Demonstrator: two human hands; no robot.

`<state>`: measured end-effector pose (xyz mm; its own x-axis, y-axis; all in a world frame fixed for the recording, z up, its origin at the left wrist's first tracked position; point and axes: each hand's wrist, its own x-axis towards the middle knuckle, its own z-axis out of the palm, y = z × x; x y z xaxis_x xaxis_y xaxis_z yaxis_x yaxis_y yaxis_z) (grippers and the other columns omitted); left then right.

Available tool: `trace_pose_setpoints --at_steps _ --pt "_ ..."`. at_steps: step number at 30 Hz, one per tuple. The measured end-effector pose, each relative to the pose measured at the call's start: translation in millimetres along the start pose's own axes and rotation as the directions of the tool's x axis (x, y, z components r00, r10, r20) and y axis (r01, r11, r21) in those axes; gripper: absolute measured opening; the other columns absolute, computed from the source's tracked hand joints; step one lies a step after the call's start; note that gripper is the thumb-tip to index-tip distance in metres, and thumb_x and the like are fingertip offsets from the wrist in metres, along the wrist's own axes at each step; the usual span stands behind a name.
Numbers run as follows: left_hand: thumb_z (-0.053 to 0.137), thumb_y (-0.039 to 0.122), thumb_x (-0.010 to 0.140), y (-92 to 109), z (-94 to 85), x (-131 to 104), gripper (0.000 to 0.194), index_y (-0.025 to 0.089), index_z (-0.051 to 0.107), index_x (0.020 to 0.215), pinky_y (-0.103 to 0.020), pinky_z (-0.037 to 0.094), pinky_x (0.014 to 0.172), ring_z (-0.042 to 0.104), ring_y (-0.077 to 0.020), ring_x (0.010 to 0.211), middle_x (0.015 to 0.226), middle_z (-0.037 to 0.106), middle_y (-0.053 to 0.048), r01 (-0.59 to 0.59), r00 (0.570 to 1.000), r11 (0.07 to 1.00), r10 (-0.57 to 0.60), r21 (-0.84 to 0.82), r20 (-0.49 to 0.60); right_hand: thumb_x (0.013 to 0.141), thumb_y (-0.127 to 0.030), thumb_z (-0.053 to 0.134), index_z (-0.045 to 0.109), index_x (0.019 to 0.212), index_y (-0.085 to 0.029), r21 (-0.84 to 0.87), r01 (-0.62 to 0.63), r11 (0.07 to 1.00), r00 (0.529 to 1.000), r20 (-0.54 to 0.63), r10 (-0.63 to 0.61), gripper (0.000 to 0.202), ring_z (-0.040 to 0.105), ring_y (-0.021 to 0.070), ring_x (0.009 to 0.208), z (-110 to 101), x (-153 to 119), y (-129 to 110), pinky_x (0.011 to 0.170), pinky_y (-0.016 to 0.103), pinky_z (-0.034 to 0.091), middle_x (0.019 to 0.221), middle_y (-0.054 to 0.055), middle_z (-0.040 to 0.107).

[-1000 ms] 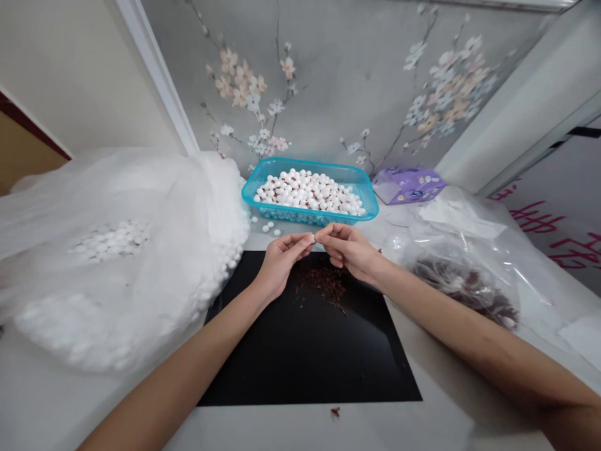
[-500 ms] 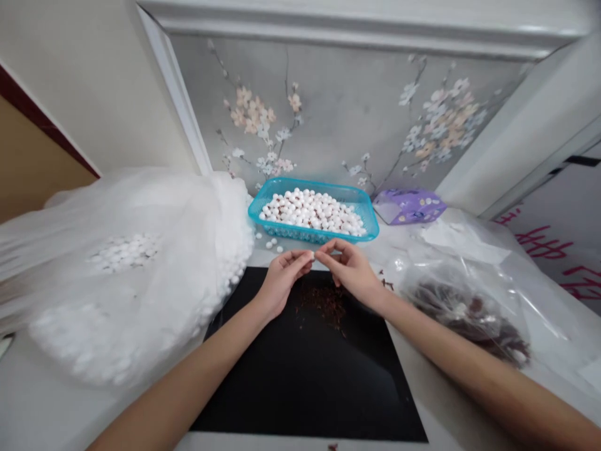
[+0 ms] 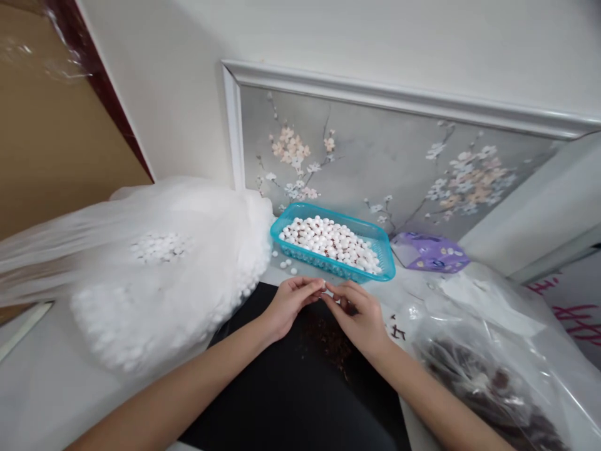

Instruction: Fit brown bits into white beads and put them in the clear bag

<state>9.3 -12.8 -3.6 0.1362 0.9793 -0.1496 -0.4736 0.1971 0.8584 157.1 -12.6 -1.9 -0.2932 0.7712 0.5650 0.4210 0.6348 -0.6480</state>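
Note:
A small white ball (image 3: 323,285) shows between my fingertips, just in front of the blue basket (image 3: 385,258). My left hand (image 3: 295,304) pinches it between thumb and index finger. The thumb and fingers of my right hand (image 3: 359,315) are closed up against the ball's right side; what lies between them is too small to make out. Both hands are over the far part of a black mat (image 3: 291,394). Under them lies a scatter of tiny reddish-brown bits (image 3: 331,341). In the basket are many white balls (image 3: 328,241) with brown bits among them.
At left stands a large translucent bag (image 3: 188,288) of white balls. Several loose balls (image 3: 288,264) lie beside the basket. To the right are a purple packet (image 3: 432,252), a few brown sprigs (image 3: 397,329) and a clear plastic bag (image 3: 488,376) with dark brown contents. A framed floral panel (image 3: 375,144) stands behind.
My view has tilted and shifted, so the basket, bags and panel sit lower and further right in the picture. Both hands stay together at the white ball, the right fingers slightly re-angled.

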Motion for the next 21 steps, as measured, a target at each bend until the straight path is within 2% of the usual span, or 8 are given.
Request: trace_pose_setpoints --at_steps 6,11,13,15,16,18,19,21 --pt "0.074 0.031 0.064 -2 -0.2 0 0.017 0.016 0.072 0.072 -0.021 0.044 0.066 0.055 -0.0095 0.062 0.066 0.065 -0.002 -0.002 1.0 0.999 0.002 0.042 0.011 0.086 -0.026 0.05 0.062 0.084 -0.024 0.002 0.047 0.999 0.998 0.034 -0.047 0.013 0.048 0.0141 0.053 -4 2 4 0.049 0.029 0.042 0.067 0.002 0.053" --pt "0.07 0.034 0.067 5 0.9 3 0.02 0.018 0.072 0.078 -0.023 0.044 0.069 0.057 -0.0111 0.069 0.077 0.067 -0.004 0.015 0.997 0.998 -0.02 0.067 0.072 0.086 -0.023 0.049 0.06 0.092 -0.022 -0.092 0.08 0.993 0.993 0.09 -0.071 0.012 0.048 0.0129 0.056 -18 13 -4 0.053 0.027 0.042 0.074 0.002 0.054" --pt "0.067 0.036 0.07 12 -2.5 6 0.023 0.02 0.071 0.085 -0.024 0.044 0.069 0.058 -0.0118 0.071 0.084 0.068 -0.005 -0.028 0.996 0.992 0.017 0.122 0.087 0.085 -0.024 0.052 0.059 0.092 -0.021 -0.147 0.082 0.986 0.997 0.029 -0.078 0.011 0.045 0.0114 0.052 -27 21 -5 0.051 0.027 0.04 0.074 0.002 0.053" --pt "0.065 0.038 0.072 21 -10.7 10 0.024 0.023 0.07 0.089 -0.025 0.043 0.066 0.056 -0.0128 0.069 0.086 0.068 -0.005 -0.151 0.988 0.955 0.14 0.254 0.064 0.083 -0.026 0.054 0.06 0.09 -0.021 -0.224 0.032 0.974 0.995 -0.087 -0.052 0.011 0.043 0.0114 0.05 -37 30 -2 0.05 0.027 0.039 0.073 0.002 0.053" --pt "0.064 0.037 0.072 26 -16.5 11 0.022 0.024 0.07 0.089 -0.025 0.042 0.064 0.056 -0.0137 0.069 0.084 0.068 -0.004 -0.241 0.97 0.899 0.237 0.366 0.055 0.083 -0.027 0.054 0.06 0.089 -0.02 -0.268 -0.013 0.963 0.989 -0.147 -0.027 0.011 0.044 0.0121 0.05 -42 35 2 0.052 0.028 0.039 0.074 0.003 0.053" --pt "0.065 0.032 0.071 33 -29.8 14 0.015 0.025 0.071 0.082 -0.026 0.04 0.064 0.054 -0.0149 0.067 0.08 0.067 -0.003 -0.403 0.89 0.667 0.444 0.627 0.1 0.082 -0.028 0.054 0.062 0.089 -0.02 -0.34 -0.099 0.935 0.978 -0.205 0.029 0.013 0.044 0.0134 0.051 -51 43 10 0.055 0.031 0.039 0.076 0.004 0.054" --pt "0.064 0.03 0.071 34 -36.4 15 0.012 0.026 0.071 0.081 -0.027 0.04 0.066 0.054 -0.0156 0.068 0.079 0.067 -0.003 -0.442 0.848 0.529 0.51 0.724 0.145 0.081 -0.028 0.055 0.063 0.088 -0.02 -0.354 -0.121 0.927 0.978 -0.203 0.05 0.013 0.044 0.0135 0.05 -54 45 15 0.055 0.032 0.038 0.077 0.005 0.055" --pt "0.061 0.027 0.074 35 -46.9 16 0.014 0.027 0.071 0.084 -0.029 0.04 0.07 0.055 -0.0168 0.071 0.081 0.067 -0.003 -0.453 0.796 0.292 0.559 0.842 0.234 0.079 -0.027 0.058 0.064 0.084 -0.02 -0.364 -0.135 0.922 0.981 -0.18 0.073 0.011 0.043 0.0137 0.048 -58 48 22 0.055 0.032 0.037 0.077 0.006 0.056"
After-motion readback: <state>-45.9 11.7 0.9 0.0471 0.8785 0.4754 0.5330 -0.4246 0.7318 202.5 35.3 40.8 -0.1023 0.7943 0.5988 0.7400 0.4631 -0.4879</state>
